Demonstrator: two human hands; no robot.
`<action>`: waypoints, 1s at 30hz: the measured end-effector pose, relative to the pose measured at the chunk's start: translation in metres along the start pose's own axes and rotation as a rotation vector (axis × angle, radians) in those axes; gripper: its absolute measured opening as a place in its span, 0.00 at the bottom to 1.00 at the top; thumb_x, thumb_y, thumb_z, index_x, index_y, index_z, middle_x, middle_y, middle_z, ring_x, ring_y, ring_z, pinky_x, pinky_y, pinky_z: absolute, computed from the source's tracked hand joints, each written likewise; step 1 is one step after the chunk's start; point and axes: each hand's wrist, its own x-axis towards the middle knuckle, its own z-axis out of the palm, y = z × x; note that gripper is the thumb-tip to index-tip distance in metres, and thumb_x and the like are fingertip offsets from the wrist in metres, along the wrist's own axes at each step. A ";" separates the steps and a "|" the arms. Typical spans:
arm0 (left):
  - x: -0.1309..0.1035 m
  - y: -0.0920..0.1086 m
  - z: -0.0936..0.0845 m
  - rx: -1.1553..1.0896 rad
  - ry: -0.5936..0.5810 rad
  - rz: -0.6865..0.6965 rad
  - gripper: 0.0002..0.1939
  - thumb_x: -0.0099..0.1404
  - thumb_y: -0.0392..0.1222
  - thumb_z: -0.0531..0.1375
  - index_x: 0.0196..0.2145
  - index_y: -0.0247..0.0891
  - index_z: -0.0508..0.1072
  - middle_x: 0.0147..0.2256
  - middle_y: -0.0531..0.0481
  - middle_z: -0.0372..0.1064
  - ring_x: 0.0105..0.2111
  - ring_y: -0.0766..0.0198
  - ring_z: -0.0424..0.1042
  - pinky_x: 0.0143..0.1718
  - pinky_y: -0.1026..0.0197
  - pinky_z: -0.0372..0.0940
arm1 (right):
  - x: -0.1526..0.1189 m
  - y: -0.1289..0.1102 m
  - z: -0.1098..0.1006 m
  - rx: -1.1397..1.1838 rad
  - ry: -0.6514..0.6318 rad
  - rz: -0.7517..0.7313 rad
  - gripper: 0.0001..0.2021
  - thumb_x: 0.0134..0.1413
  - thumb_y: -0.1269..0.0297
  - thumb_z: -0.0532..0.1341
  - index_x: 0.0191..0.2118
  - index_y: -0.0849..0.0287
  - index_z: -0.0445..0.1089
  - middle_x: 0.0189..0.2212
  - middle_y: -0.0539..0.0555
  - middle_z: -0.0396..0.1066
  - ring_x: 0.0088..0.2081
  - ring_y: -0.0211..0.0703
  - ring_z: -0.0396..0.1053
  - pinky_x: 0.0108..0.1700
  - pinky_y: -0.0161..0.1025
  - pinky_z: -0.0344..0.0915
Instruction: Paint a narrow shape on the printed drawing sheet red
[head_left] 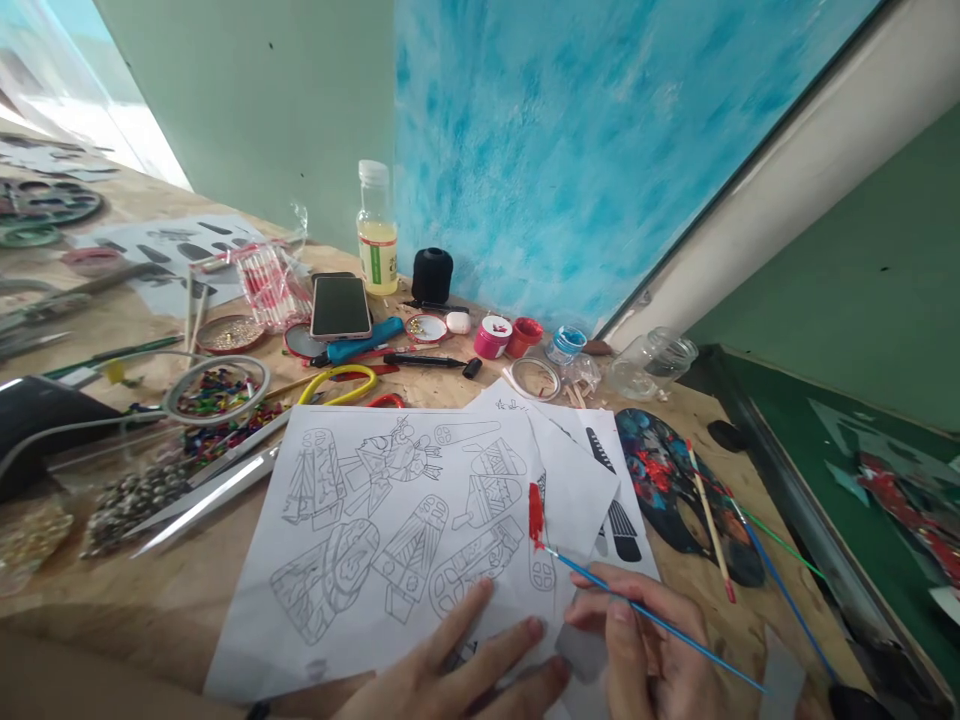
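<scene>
Between the fingers of my right hand [652,635] is a thin blue paintbrush [645,608]. Its tip touches the lower end of a wet red patch [535,512] on a narrow printed shape near the sheet's right side. My left hand [465,670] lies with fingers spread on the white sheet [255,580], which carries several black line drawings. A smaller blank piece of paper [577,490] lies beside the red patch, over another sheet with dark printed shapes [622,535]. A dark paint palette [652,480], smeared red and blue, sits right of the papers.
Scissors with yellow handles [341,380] lie behind the sheet, blades pointing left. Open paint jars [526,336], a glass jar [652,362], a roll of tape [535,378] and a phone [341,305] stand or lie further back. A juice bottle [377,240] is near the wall. Beads [139,500] lie left.
</scene>
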 end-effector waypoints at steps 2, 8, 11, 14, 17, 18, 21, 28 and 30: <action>0.000 0.000 -0.001 0.004 -0.009 0.000 0.24 0.87 0.59 0.53 0.71 0.51 0.72 0.77 0.64 0.61 0.73 0.59 0.64 0.67 0.51 0.71 | -0.001 0.001 0.001 0.003 0.013 -0.004 0.12 0.77 0.50 0.63 0.53 0.52 0.71 0.37 0.55 0.85 0.28 0.42 0.82 0.34 0.36 0.81; 0.000 0.000 -0.004 -0.011 -0.016 -0.019 0.23 0.87 0.60 0.53 0.69 0.53 0.74 0.75 0.68 0.64 0.74 0.59 0.63 0.65 0.50 0.74 | -0.002 -0.007 0.005 0.033 0.033 0.005 0.12 0.79 0.49 0.62 0.53 0.51 0.70 0.37 0.52 0.84 0.30 0.41 0.83 0.34 0.35 0.80; -0.001 0.002 -0.004 -0.003 -0.014 -0.016 0.23 0.87 0.61 0.53 0.69 0.54 0.74 0.75 0.68 0.64 0.73 0.59 0.64 0.65 0.50 0.74 | -0.002 -0.008 0.004 0.022 0.024 0.027 0.12 0.78 0.49 0.62 0.53 0.52 0.70 0.44 0.57 0.85 0.30 0.40 0.83 0.34 0.36 0.80; -0.003 0.003 -0.001 0.004 -0.002 -0.004 0.23 0.87 0.60 0.52 0.70 0.55 0.74 0.75 0.69 0.64 0.74 0.60 0.64 0.64 0.51 0.75 | -0.001 -0.005 0.002 0.020 0.018 0.024 0.12 0.79 0.49 0.61 0.53 0.52 0.70 0.37 0.54 0.84 0.35 0.44 0.85 0.35 0.35 0.81; -0.003 0.003 0.003 0.003 0.003 0.010 0.23 0.87 0.59 0.52 0.70 0.54 0.74 0.75 0.68 0.64 0.74 0.59 0.64 0.64 0.51 0.75 | 0.001 -0.001 0.000 0.012 -0.013 -0.061 0.10 0.80 0.52 0.61 0.54 0.52 0.70 0.39 0.54 0.85 0.29 0.39 0.83 0.34 0.33 0.81; -0.003 0.002 0.003 0.001 -0.001 0.010 0.23 0.87 0.59 0.52 0.70 0.54 0.74 0.75 0.67 0.64 0.73 0.59 0.64 0.64 0.50 0.75 | 0.002 0.000 0.000 0.002 -0.031 -0.081 0.10 0.80 0.53 0.61 0.54 0.52 0.70 0.41 0.55 0.85 0.28 0.38 0.83 0.34 0.34 0.81; -0.003 0.002 0.003 -0.008 0.003 0.006 0.23 0.87 0.59 0.53 0.69 0.53 0.75 0.74 0.66 0.66 0.73 0.58 0.65 0.64 0.50 0.76 | 0.003 0.002 -0.001 0.003 -0.027 -0.072 0.09 0.80 0.54 0.61 0.54 0.52 0.70 0.42 0.57 0.85 0.34 0.42 0.86 0.36 0.35 0.82; -0.003 0.004 0.000 -0.015 0.016 -0.016 0.23 0.86 0.61 0.54 0.68 0.52 0.75 0.75 0.65 0.64 0.74 0.57 0.63 0.64 0.49 0.76 | 0.002 -0.004 0.002 -0.009 -0.021 -0.012 0.11 0.80 0.51 0.61 0.54 0.51 0.71 0.36 0.52 0.84 0.29 0.38 0.82 0.36 0.34 0.81; -0.002 0.004 0.000 -0.010 0.017 -0.009 0.23 0.86 0.60 0.54 0.70 0.53 0.74 0.75 0.66 0.64 0.74 0.58 0.63 0.64 0.49 0.76 | 0.001 -0.007 0.003 0.015 0.016 0.025 0.12 0.80 0.50 0.61 0.53 0.52 0.71 0.43 0.55 0.85 0.29 0.37 0.81 0.36 0.35 0.80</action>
